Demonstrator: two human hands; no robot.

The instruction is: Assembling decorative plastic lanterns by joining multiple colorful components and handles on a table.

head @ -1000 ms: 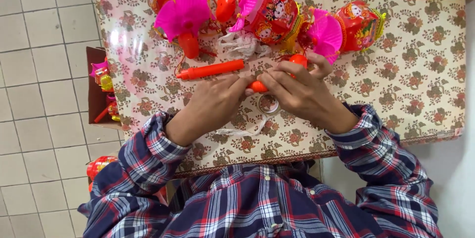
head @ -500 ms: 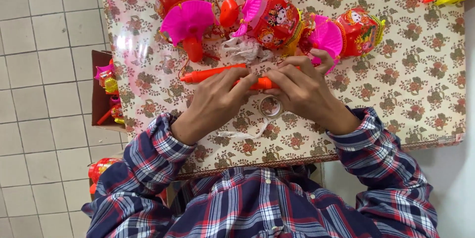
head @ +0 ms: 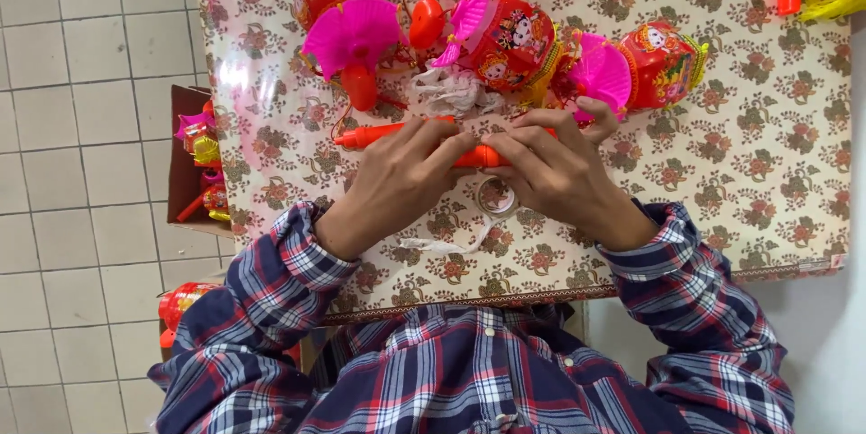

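At frame centre, the left hand [head: 397, 183] and right hand [head: 555, 172] are both gripping 1 orange stick [head: 379, 134]; keeping fingertips close should be steadying it.

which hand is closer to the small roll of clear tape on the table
Right. The right hand lies over the tape roll, its fingers just above the ring. The left hand is a little further off to the roll's left, gripping the orange stick.

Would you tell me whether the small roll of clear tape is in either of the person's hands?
No, the small roll of clear tape lies on the table between the left hand and right hand, which hold an orange plastic stick.
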